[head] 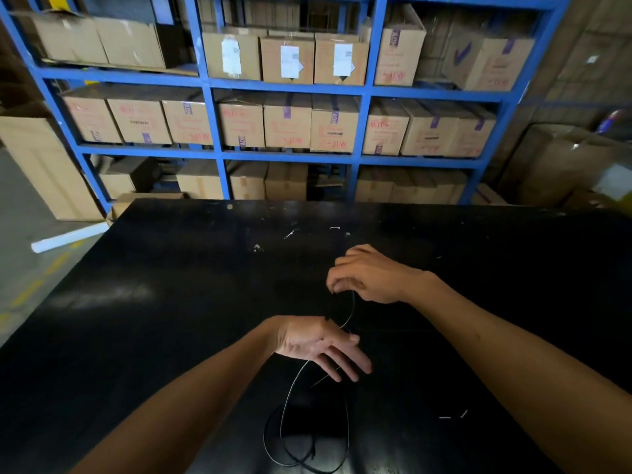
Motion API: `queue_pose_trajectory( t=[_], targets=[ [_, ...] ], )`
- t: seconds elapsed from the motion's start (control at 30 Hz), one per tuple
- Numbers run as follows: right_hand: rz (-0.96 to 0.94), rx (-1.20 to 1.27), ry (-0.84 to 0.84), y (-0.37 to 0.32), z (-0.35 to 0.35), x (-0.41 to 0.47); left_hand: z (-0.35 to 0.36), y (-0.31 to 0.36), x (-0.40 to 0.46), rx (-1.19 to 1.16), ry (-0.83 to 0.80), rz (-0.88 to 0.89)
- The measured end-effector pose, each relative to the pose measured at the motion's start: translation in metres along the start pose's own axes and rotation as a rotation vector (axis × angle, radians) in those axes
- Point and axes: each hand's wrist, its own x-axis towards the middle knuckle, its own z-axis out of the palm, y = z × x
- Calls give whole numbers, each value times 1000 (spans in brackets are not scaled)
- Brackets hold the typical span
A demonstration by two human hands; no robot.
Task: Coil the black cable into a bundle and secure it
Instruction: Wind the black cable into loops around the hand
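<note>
Black cable (348,311) runs between the two hands at centre frame: the right hand's (367,275) fingers (337,283) pinch it from above, while the left hand (319,343), fingers spread and released, lets the strand pass over its palm. Slack loops lie below on the dark worktop (171,302), toward the bottom edge. To coil well, I judge each wrap should match the last, kept lightly taut, with no twist building up.
</note>
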Motion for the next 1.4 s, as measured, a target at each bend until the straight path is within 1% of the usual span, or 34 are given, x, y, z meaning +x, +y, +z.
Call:
queue_pose_trajectory(
  t=[0.07, 0.13, 0.2, 0.27, 0.33, 0.4, 0.47, 0.53, 0.6, 0.63, 0.7, 0.8, 0.87, 0.93, 0.97, 1.03, 1.1, 1.23, 1.33, 1.4],
  targets=[
    [16, 3, -6, 4, -2, 1, -1, 2, 3, -18, -7, -10],
    [53, 36, -23, 10, -2, 1, -7, 6, 2, -63, -21, 18],
    [149, 186, -3, 20, 4, -2, -15, 16, -6, -170, -20, 106],
    [281, 449, 126, 27, 12, -8, -25, 29, -22, -355, 9, 294],
    [389, 624, 245, 31, 21, -15, -42, 47, -42, -551, 81, 559],
    [502, 705, 262, 31, 35, -23, -67, 67, -64, -692, 220, 775],
    [567, 752, 263, 31, 51, -31, -93, 81, -87, -740, 409, 864],
    [591, 758, 279, 32, 61, -37, -112, 86, -104, -766, 528, 874],
    [622, 779, 290, 29, 66, -38, -120, 86, -112, -812, 574, 854],
    [626, 800, 303, 24, 67, -35, -120, 86, -113, -822, 572, 831],
    [591, 868, 340, 9, 69, -18, -115, 89, -110, -791, 534, 759],
    [547, 1000, 376, -22, 61, 21, -99, 103, -98, -692, 420, 640],
    [566, 1047, 319, -48, 47, 49, -88, 116, -90, -659, 333, 574],
    [588, 1082, 225, -75, 31, 73, -78, 128, -83, -630, 253, 510],
    [579, 1125, 222, -87, 25, 84, -74, 133, -81, -614, 221, 485],
    [492, 1296, 314, -104, 23, 104, -69, 143, -82, -572, 182, 458],
    [433, 1441, 460, -114, 28, 115, -72, 151, -93, -522, 219, 452],
    [555, 1636, 661, -104, 46, 95, -106, 142, -132, -486, 383, 506],
    [595, 1604, 720, -91, 52, 64, -126, 118, -152, -562, 487, 564],
    [630, 1549, 742, -85, 51, 49, -135, 103, -157, -595, 513, 575]
  ],
)
